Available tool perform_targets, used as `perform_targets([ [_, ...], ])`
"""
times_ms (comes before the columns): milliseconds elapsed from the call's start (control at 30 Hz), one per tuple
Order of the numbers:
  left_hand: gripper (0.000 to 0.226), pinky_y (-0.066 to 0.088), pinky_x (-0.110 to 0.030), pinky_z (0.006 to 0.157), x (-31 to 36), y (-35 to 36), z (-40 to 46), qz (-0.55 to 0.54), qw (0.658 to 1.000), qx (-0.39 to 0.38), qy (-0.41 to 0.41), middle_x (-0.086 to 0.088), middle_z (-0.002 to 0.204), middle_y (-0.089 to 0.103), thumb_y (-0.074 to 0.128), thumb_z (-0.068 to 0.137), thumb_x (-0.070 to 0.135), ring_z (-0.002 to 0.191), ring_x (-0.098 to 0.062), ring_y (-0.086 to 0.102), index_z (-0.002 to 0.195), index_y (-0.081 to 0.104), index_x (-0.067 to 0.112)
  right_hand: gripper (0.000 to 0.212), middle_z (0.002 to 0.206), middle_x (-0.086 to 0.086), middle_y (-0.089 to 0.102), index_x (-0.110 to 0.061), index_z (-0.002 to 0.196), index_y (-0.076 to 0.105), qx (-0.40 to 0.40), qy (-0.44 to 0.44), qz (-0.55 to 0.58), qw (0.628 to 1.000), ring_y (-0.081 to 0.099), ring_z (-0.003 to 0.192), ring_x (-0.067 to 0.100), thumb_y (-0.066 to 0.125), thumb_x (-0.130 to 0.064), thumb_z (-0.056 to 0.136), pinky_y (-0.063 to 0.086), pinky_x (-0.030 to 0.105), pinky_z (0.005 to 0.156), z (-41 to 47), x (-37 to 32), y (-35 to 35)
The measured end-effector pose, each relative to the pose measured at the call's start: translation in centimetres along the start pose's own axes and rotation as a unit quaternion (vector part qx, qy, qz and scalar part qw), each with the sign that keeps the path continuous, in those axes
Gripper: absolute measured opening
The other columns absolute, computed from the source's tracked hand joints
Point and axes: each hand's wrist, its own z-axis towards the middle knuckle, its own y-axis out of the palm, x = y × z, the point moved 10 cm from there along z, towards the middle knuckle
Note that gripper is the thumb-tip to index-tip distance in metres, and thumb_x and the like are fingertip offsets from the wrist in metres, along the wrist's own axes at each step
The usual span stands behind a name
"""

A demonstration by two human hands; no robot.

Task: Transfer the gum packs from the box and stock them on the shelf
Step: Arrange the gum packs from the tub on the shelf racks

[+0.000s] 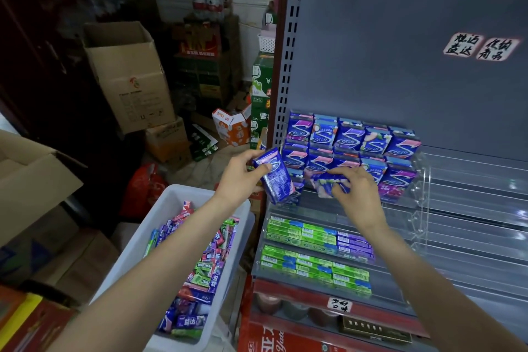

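Observation:
My left hand (238, 177) grips a blue-purple gum pack (276, 177), tilted, just left of the shelf's stepped clear rack (411, 180). My right hand (355, 188) pinches another blue gum pack (328, 184) at the rack's lower front row. Behind it, two rows of blue and purple packs (351, 137) stand upright. Flat green and purple stick packs (314, 237) lie in lower tiers. The white plastic box (174, 197) at lower left holds several mixed gum packs (200, 271).
The grey shelf back panel (400, 51) carries two handwritten labels (480, 47). Open cardboard boxes (128, 74) and stacked drink cartons (260, 100) crowd the floor at the left. A red carton (274, 337) sits under the shelf. The rack's right side is bare.

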Motion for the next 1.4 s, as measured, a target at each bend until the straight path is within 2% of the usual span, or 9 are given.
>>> perform_targets([
  [133, 0.029, 0.058, -0.033, 0.074, -0.3, 0.2, 0.3, 0.01, 1.0, -0.006, -0.005, 0.008, 0.097, 0.057, 0.057, 0.093, 0.011, 0.085, -0.007, 0.063, 0.121, 0.053, 0.015, 0.037, 0.114, 0.011, 0.055, -0.008, 0.123, 0.056, -0.044, -0.022, -0.029, 0.998, 0.058, 0.099, 0.025, 0.063, -0.004, 0.087, 0.04, 0.021, 0.084, 0.9, -1.0, 1.5],
  [300, 0.022, 0.058, -0.025, 0.066, -0.5, 0.2, 0.6, 0.014, 1.0, -0.007, 0.001, 0.006, 0.098, 0.058, 0.058, 0.093, 0.013, 0.084, -0.006, 0.063, 0.114, 0.053, 0.02, 0.037, 0.121, 0.01, 0.049, -0.004, 0.123, 0.053, -0.094, -0.074, -0.136, 0.983, 0.056, 0.1, 0.025, 0.063, -0.009, 0.088, 0.048, 0.032, 0.086, 1.8, -2.6, 4.0],
  [433, 0.025, 0.057, -0.021, 0.061, -0.6, 0.2, 0.8, 0.031, 0.999, -0.004, 0.005, 0.008, 0.095, 0.059, 0.058, 0.093, 0.012, 0.08, -0.002, 0.062, 0.117, 0.055, 0.015, 0.044, 0.093, 0.005, 0.064, -0.011, 0.106, 0.07, -0.004, -0.142, -0.231, 0.962, 0.06, 0.082, 0.03, 0.084, -0.009, 0.065, 0.056, 0.04, 0.062, 0.9, -3.5, 4.0],
  [633, 0.028, 0.057, -0.044, 0.078, -0.6, 0.1, 0.7, 0.061, 0.998, 0.0, 0.017, 0.002, 0.103, 0.061, 0.06, 0.091, 0.01, 0.092, -0.009, 0.061, 0.119, 0.058, 0.01, 0.039, 0.116, 0.016, 0.056, 0.001, 0.12, 0.057, -0.01, -0.078, -0.092, 0.993, 0.05, 0.108, 0.033, 0.058, 0.009, 0.083, 0.045, 0.042, 0.091, 0.3, -2.0, 4.6],
  [867, 0.025, 0.06, -0.029, 0.067, -0.2, 1.5, 0.7, 0.005, 1.0, -0.007, -0.014, -0.002, 0.106, 0.058, 0.061, 0.091, 0.014, 0.096, -0.017, 0.064, 0.115, 0.055, 0.016, 0.035, 0.124, 0.004, 0.052, -0.009, 0.125, 0.057, 0.042, -0.09, 0.018, 0.995, 0.051, 0.114, 0.02, 0.057, -0.009, 0.09, 0.05, 0.042, 0.091, -0.4, -3.9, 1.1],
  [1067, 0.012, 0.059, -0.027, 0.062, 2.1, 6.3, 0.4, -0.093, 0.994, -0.046, -0.016, -0.008, 0.097, 0.062, 0.061, 0.09, 0.011, 0.075, -0.013, 0.068, 0.102, 0.059, 0.012, 0.088, 0.126, -0.004, 0.039, -0.027, 0.149, 0.019, -0.084, -0.07, -0.007, 0.994, 0.046, 0.11, 0.01, 0.071, -0.041, 0.078, 0.048, 0.031, 0.089, -1.4, -5.9, 0.7],
  [1167, 0.021, 0.059, -0.031, 0.075, 2.8, 8.2, 0.4, -0.092, 0.991, -0.096, 0.0, -0.013, 0.111, 0.062, 0.057, 0.093, 0.017, 0.091, -0.02, 0.068, 0.112, 0.061, 0.007, 0.049, 0.1, -0.005, 0.053, -0.02, 0.132, 0.045, -0.037, -0.019, 0.081, 0.996, 0.052, 0.088, 0.007, 0.063, -0.017, 0.087, 0.041, 0.022, 0.075, -1.1, -4.0, -1.1],
  [1267, 0.03, 0.048, -0.023, 0.087, 3.4, 7.8, 0.4, 0.124, 0.983, -0.091, 0.101, -0.005, 0.116, 0.062, 0.053, 0.096, 0.018, 0.106, -0.018, 0.061, 0.124, 0.058, 0.012, 0.01, 0.08, -0.009, 0.061, -0.021, 0.098, 0.056, -0.03, 0.089, 0.249, 0.964, 0.056, 0.072, -0.003, 0.054, -0.013, 0.093, 0.039, 0.017, 0.064, -1.2, -0.7, -1.6],
  [1400, 0.044, 0.036, -0.026, 0.101, 1.2, 7.9, 0.1, 0.43, 0.873, -0.109, 0.2, -0.002, 0.139, 0.046, 0.051, 0.096, 0.015, 0.127, -0.018, 0.043, 0.139, 0.045, 0.017, 0.016, 0.088, -0.004, 0.063, -0.013, 0.103, 0.06, -0.046, 0.142, 0.275, 0.95, 0.058, 0.086, 0.014, 0.058, -0.006, 0.089, 0.046, 0.023, 0.079, -1.6, 2.1, -1.0],
])
